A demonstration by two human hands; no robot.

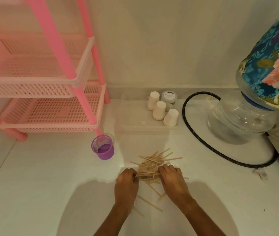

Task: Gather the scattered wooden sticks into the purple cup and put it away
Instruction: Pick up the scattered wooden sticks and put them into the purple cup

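A heap of thin wooden sticks (154,163) lies on the white floor in front of me. My left hand (126,182) grips the left end of a bundle within the heap, fingers curled round it. My right hand (172,179) holds the same bundle's right end, knuckles up. A few loose sticks (149,203) lie between my wrists, nearer to me. The purple mesh cup (103,149) stands upright and has no sticks in it, to the upper left of the heap, beside a leg of the pink rack.
A pink plastic shelf rack (50,106) stands at the left. Three upturned white cups (159,109) and a small jar sit in a clear tray by the wall. A black hose (191,132) loops round a clear water jug (241,120) with a floral cover at right.
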